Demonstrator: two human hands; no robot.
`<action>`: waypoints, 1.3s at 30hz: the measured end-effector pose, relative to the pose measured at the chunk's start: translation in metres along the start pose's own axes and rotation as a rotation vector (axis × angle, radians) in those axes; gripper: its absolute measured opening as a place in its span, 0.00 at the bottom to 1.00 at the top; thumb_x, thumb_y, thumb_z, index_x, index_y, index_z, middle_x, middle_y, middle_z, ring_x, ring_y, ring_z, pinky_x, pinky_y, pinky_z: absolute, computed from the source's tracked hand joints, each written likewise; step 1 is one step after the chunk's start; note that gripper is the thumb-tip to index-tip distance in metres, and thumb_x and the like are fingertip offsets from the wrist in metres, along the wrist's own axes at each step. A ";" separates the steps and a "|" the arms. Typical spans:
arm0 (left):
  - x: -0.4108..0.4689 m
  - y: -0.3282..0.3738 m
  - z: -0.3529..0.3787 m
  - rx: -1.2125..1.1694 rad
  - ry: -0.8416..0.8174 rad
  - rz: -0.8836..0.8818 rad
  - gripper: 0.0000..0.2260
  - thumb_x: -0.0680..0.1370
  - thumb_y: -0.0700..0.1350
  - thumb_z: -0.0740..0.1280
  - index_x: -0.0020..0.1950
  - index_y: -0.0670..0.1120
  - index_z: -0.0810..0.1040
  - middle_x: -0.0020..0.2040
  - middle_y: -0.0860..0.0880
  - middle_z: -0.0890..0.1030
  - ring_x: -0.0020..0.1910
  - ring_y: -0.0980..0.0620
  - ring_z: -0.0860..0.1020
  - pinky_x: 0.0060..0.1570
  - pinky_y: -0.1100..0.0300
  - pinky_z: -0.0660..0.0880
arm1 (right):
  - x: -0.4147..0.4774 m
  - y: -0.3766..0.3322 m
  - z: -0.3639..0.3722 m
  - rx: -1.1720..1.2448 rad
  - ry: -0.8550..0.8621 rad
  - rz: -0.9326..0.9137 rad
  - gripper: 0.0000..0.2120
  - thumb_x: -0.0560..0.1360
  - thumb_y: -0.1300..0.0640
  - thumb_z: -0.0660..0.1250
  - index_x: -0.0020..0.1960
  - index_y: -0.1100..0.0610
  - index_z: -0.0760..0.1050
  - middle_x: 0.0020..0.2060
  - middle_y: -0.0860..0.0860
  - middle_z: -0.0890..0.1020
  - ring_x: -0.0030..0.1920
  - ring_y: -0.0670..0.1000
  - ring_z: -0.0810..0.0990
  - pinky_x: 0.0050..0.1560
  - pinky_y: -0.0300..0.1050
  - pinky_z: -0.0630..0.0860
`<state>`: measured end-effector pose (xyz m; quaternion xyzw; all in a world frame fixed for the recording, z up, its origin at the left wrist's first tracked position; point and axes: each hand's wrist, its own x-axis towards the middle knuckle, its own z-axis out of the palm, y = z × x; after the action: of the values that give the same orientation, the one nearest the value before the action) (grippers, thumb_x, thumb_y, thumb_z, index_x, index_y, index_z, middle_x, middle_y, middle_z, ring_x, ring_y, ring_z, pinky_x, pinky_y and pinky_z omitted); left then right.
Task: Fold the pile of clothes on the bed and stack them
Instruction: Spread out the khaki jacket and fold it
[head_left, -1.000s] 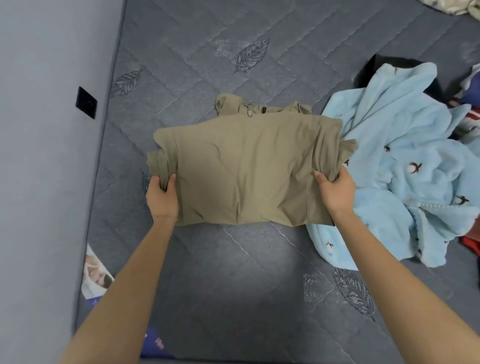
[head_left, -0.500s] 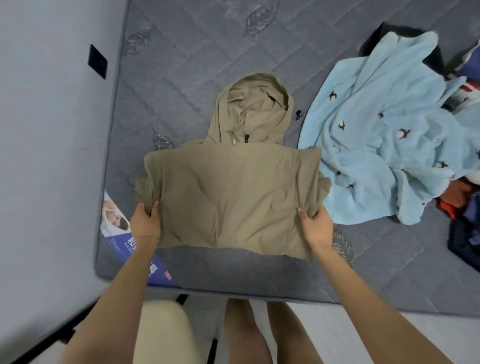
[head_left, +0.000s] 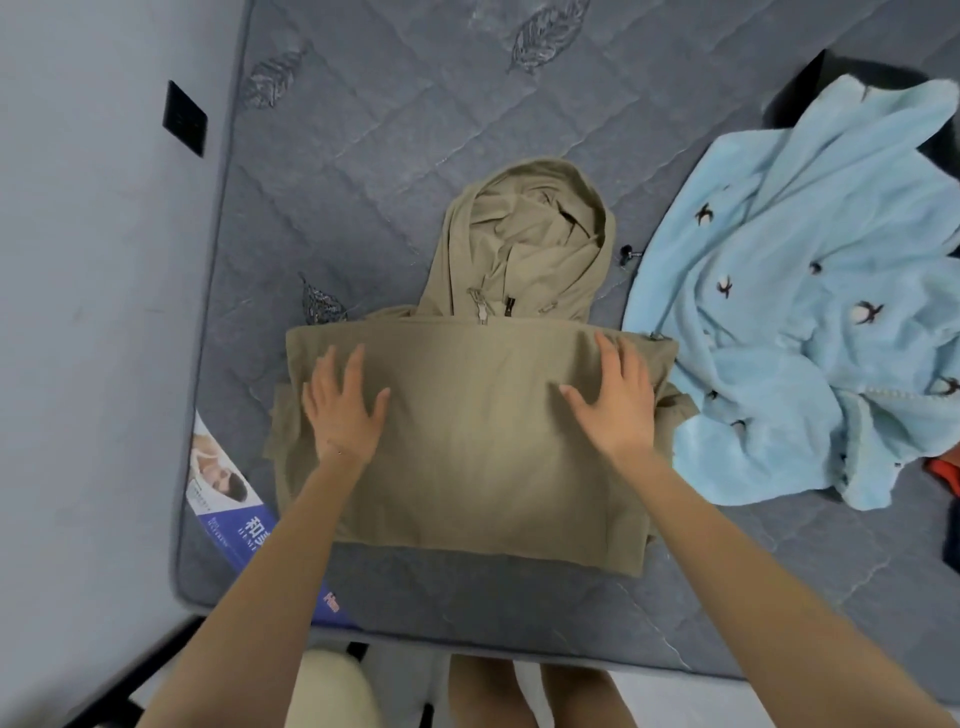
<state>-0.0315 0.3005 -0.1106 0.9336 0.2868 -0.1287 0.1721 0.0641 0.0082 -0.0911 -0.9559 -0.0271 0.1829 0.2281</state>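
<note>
Khaki hooded jacket (head_left: 467, 447) lies flat on the grey quilted bed (head_left: 389, 156), folded into a wide rectangle, with bits of tucked cloth poking out at both side edges. The hood (head_left: 524, 244) sticks out past the far edge, opening up, and the zip pulls (head_left: 480, 307) show at the collar. The front panel looks smooth, with only soft creases.

My left grip (head_left: 343, 415) is flat on the jacket's left part, palm down, fingers straight and spread, holding nothing. My right grip (head_left: 618, 410) does the same on the right part, fingers splayed on the cloth. Both sit on the far half of the rectangle, just short of the collar line, a broad stretch of khaki between them.

The jacket's near edge lies close to the bed's near edge. Right up against its right side, a pale blue fleece garment (head_left: 779, 338) with small dark bird figures lies rumpled. A printed label (head_left: 228, 499) covers the bed's near-left corner, just beside the jacket.
</note>
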 end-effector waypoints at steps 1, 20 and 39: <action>0.012 0.009 0.004 0.025 -0.027 0.074 0.28 0.80 0.53 0.62 0.77 0.51 0.56 0.78 0.42 0.53 0.77 0.42 0.50 0.74 0.44 0.45 | 0.016 -0.002 0.002 0.019 -0.015 0.005 0.36 0.75 0.46 0.68 0.76 0.56 0.57 0.75 0.58 0.59 0.75 0.59 0.56 0.74 0.52 0.52; 0.176 0.142 0.039 -0.257 0.161 0.320 0.27 0.79 0.53 0.64 0.75 0.44 0.62 0.71 0.43 0.69 0.70 0.43 0.66 0.69 0.45 0.62 | 0.187 -0.003 0.009 0.377 0.193 0.205 0.33 0.77 0.54 0.66 0.77 0.55 0.56 0.71 0.55 0.66 0.70 0.53 0.65 0.68 0.43 0.62; 0.193 0.091 0.028 -0.219 0.006 0.515 0.20 0.77 0.51 0.58 0.40 0.40 0.83 0.58 0.42 0.79 0.59 0.41 0.75 0.59 0.42 0.70 | 0.167 0.011 0.000 0.495 0.047 0.194 0.24 0.78 0.49 0.66 0.31 0.67 0.73 0.36 0.60 0.79 0.39 0.50 0.76 0.39 0.33 0.67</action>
<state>0.1720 0.3137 -0.1794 0.9519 0.0528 -0.0460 0.2982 0.2190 0.0210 -0.1524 -0.8732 0.1154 0.1826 0.4368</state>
